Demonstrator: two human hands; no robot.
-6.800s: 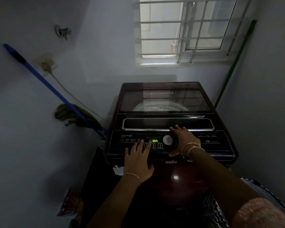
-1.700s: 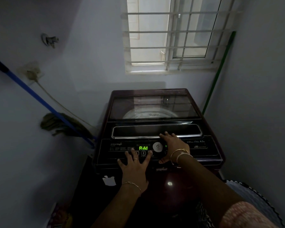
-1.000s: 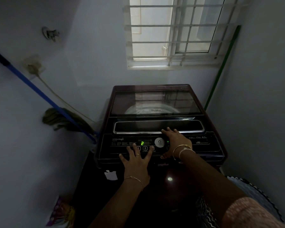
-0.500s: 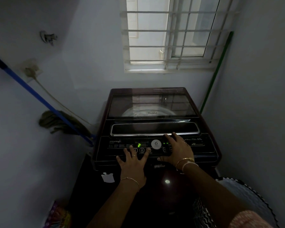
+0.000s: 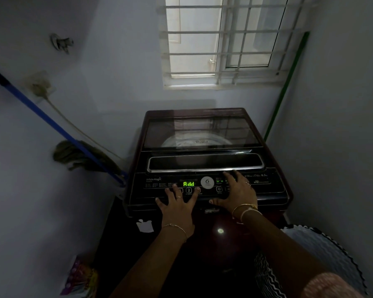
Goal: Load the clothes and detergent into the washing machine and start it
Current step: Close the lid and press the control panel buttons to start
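My left hand (image 5: pixel 177 206) and right hand (image 5: pixel 238 193) lie flat, fingers spread, on the washing machine (image 5: pixel 205 160) control panel (image 5: pixel 267 188), gripping nothing. Lid closed; the display (image 5: pixel 188 184) reads "Add". Risk: splayed fingers brush a neighbouring button and alter the programme.

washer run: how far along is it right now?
Done: lid is shut and the panel is powered, its display reading "Add". In hand: left hand and right hand lie flat on the control panel. Left: whether the cycle is running cannot be told, nor the load inside.
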